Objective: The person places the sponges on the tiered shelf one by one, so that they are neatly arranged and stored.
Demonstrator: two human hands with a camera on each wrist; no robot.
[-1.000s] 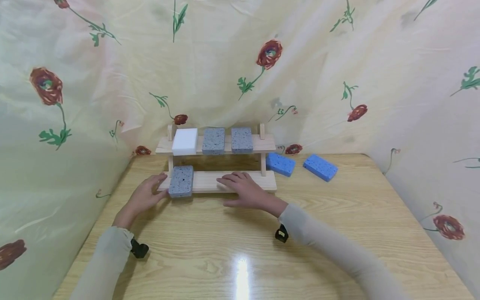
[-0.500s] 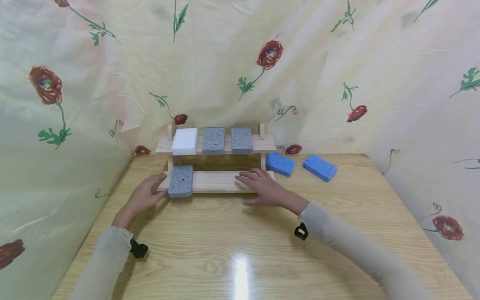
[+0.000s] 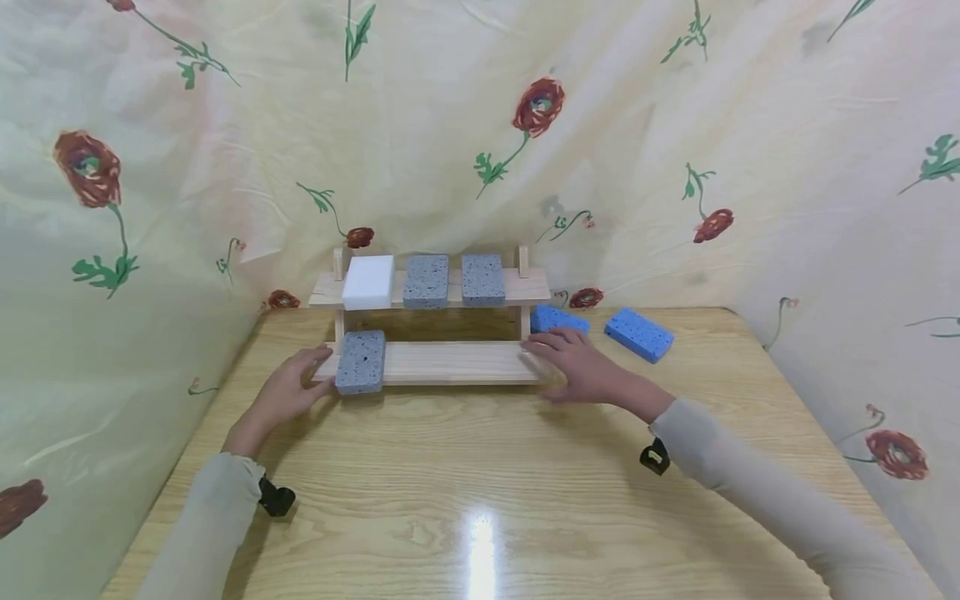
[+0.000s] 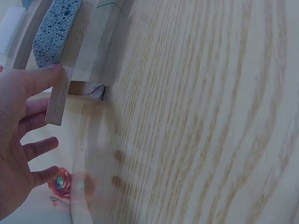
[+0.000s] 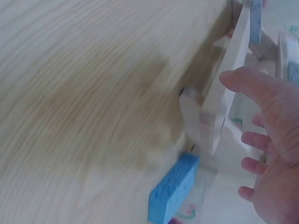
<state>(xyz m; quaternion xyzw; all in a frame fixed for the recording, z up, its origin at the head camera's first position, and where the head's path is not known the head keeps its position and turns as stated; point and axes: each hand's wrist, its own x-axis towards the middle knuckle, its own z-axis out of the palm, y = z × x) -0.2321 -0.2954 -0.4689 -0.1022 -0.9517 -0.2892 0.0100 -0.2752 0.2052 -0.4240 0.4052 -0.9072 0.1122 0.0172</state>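
A two-tier wooden shelf [image 3: 450, 363] stands at the back of the table. My left hand [image 3: 291, 390] holds the left end of its lower board, thumb in front and fingers behind, as the left wrist view shows. Right beside that thumb a grey sponge [image 3: 362, 362] lies on the lower board. My right hand [image 3: 585, 367] is over the right end of the same board, fingers spread and loosely bent, with nothing held. On the upper board sit a white sponge [image 3: 369, 282] and two grey sponges, one in the middle [image 3: 427, 281] and one further right [image 3: 483, 280].
Two blue sponges lie on the table right of the shelf: a nearer blue sponge [image 3: 553, 318], partly hidden by my right hand, and a farther blue sponge [image 3: 639, 335]. A flowered cloth [image 3: 450, 150] hangs behind the table [image 3: 405, 483].
My right hand has slid rightward along the lower board, from its middle to its right end, and now covers part of a blue sponge. The left hand has stayed in place.
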